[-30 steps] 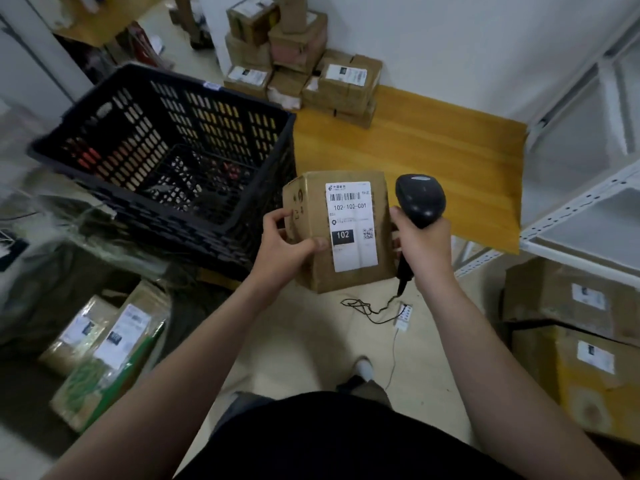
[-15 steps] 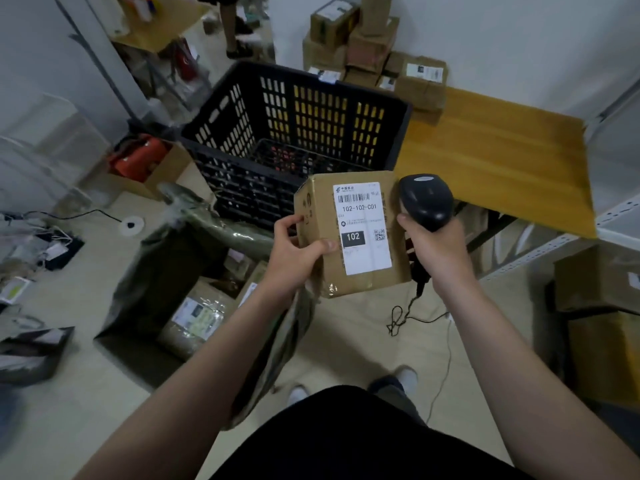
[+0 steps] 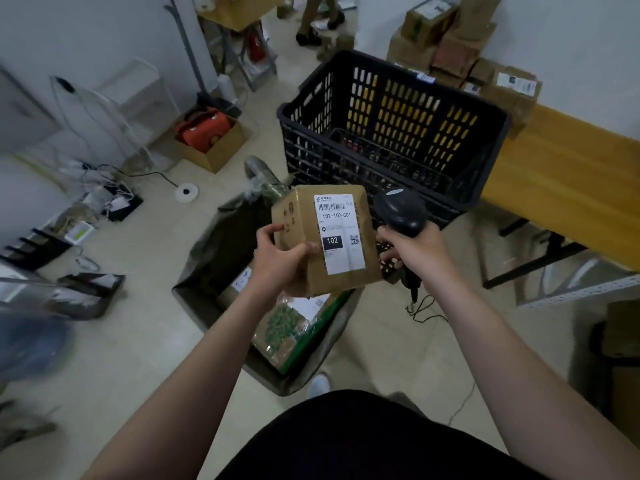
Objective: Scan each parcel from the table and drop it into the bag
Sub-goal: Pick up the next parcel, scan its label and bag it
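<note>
Parcel [image 3: 325,240] — left hand [image 3: 280,263]; scanner [image 3: 400,209] — right hand [image 3: 415,252]

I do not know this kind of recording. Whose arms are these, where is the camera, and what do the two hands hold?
There is no machine here. A person wears one camera on the head, and it looks down at their own arms. The left hand grips a cardboard parcel with a white label, over an open bag on the floor that holds other parcels. The right hand grips a black barcode scanner with a cable, beside the parcel. Behind them are a black crate and a wooden table, with stacked boxes at its far end.
</note>
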